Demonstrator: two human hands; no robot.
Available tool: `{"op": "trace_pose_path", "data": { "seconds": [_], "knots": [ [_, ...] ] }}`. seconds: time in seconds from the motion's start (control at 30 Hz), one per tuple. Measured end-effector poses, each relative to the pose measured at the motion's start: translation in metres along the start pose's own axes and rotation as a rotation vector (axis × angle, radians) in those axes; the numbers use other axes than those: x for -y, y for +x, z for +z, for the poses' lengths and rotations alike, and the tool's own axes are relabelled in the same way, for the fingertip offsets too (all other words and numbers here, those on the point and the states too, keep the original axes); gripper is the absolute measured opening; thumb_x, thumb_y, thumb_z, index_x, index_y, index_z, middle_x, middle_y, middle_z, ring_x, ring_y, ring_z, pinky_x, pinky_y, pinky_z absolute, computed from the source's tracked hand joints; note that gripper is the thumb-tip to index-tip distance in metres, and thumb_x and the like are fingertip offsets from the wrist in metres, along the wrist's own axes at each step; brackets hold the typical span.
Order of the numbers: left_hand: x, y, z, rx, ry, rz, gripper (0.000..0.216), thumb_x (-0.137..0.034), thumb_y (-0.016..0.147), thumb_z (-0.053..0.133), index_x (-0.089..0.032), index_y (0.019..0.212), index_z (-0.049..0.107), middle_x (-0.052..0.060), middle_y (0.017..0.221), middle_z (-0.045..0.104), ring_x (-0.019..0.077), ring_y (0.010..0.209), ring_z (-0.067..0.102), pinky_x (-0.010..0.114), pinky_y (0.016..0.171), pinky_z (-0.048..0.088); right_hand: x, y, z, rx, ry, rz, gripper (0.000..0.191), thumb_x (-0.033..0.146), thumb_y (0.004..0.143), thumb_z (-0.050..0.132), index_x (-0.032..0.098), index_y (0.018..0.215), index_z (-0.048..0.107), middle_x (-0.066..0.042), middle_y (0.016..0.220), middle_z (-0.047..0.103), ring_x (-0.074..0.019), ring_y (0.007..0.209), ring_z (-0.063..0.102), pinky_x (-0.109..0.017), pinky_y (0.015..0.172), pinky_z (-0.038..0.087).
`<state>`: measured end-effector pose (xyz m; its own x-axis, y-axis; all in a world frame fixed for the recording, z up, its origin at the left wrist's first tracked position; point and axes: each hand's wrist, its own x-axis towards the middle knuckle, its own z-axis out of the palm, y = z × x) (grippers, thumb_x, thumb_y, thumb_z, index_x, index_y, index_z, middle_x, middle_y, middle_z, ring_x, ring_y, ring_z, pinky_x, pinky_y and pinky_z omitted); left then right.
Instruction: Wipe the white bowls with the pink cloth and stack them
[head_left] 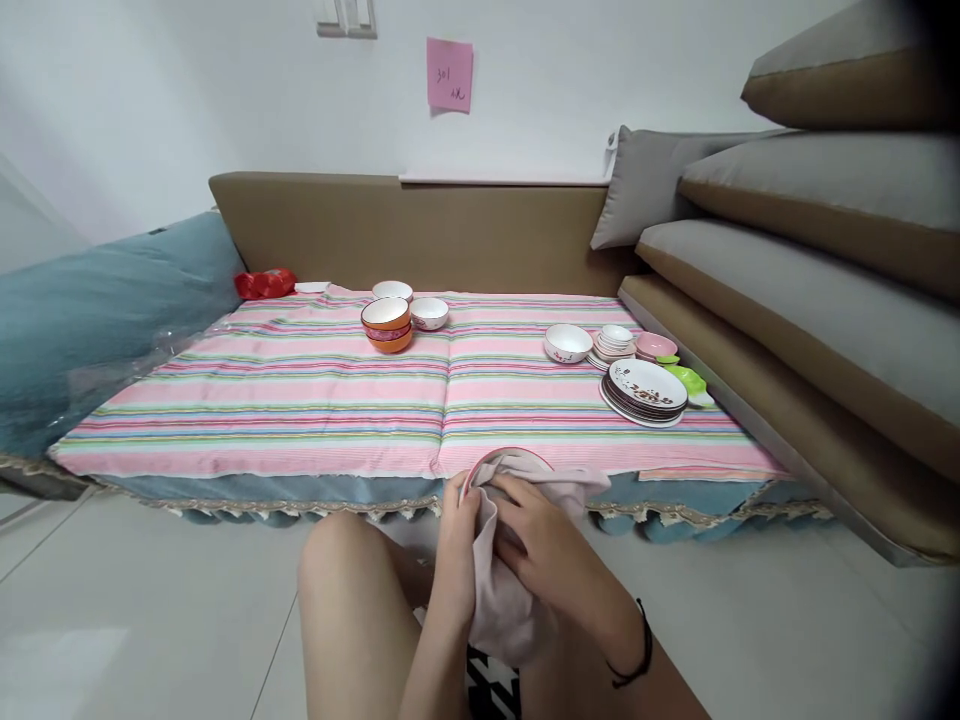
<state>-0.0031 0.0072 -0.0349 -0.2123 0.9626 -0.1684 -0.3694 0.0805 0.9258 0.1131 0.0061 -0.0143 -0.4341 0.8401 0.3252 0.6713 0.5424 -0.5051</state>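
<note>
Low in front of me, above my lap, my left hand (459, 515) is closed on the near-left edge of a red-rimmed bowl (489, 453). Most of the bowl is covered by a pale pink cloth (514, 615), so its depth cannot be made out. My right hand (529, 525) presses the cloth against the bowl's inside, fingers bent into the folds. One end of the cloth sticks out to the right, and the rest hangs down between my arms.
A striped cloth (315, 400) covers the couch seat. Stacked orange bowls (386, 328) stand left of centre beside white bowls (430, 314). To the right are a flowered bowl (568, 343), stacked plates (645, 390) and a green dish (688, 380). Piled cushions (795, 270) border the right side.
</note>
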Motion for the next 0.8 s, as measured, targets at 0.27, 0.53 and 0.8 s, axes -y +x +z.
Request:
{"op": "trace_pose_path", "data": {
  "seconds": [0.27, 0.53, 0.8],
  "knots": [
    [0.014, 0.019, -0.012, -0.012, 0.118, -0.002, 0.037, -0.044, 0.076, 0.066, -0.02, 0.104, 0.063, 0.007, 0.112, 0.064, 0.0259, 0.115, 0.055, 0.036, 0.102, 0.039, -0.014, -0.018, 0.028, -0.036, -0.179, 0.07, 0.04, 0.025, 0.096, 0.046, 0.022, 0.134, 0.054, -0.014, 0.142, 0.052, -0.0328, 0.133, 0.046, -0.057, 0.107, 0.04],
    [0.018, 0.023, -0.015, -0.112, -0.002, -0.07, 0.046, -0.048, 0.077, 0.062, -0.02, 0.113, 0.056, 0.007, 0.109, 0.061, 0.0266, 0.111, 0.055, 0.034, 0.093, 0.042, 0.021, -0.022, 0.015, 0.092, 0.235, -0.02, 0.039, 0.027, 0.092, 0.054, 0.021, 0.13, 0.055, -0.006, 0.123, 0.067, -0.0229, 0.11, 0.063, -0.039, 0.099, 0.05],
    [-0.01, 0.022, -0.029, -0.019, 0.266, 0.015, 0.047, -0.054, 0.08, 0.061, -0.025, 0.118, 0.059, 0.007, 0.125, 0.06, 0.0285, 0.117, 0.054, 0.037, 0.097, 0.043, -0.029, -0.018, 0.038, -0.057, -0.18, -0.169, 0.045, 0.003, 0.083, 0.047, 0.008, 0.126, 0.06, -0.018, 0.133, 0.061, -0.0292, 0.124, 0.057, -0.049, 0.107, 0.046]
  ]
}}
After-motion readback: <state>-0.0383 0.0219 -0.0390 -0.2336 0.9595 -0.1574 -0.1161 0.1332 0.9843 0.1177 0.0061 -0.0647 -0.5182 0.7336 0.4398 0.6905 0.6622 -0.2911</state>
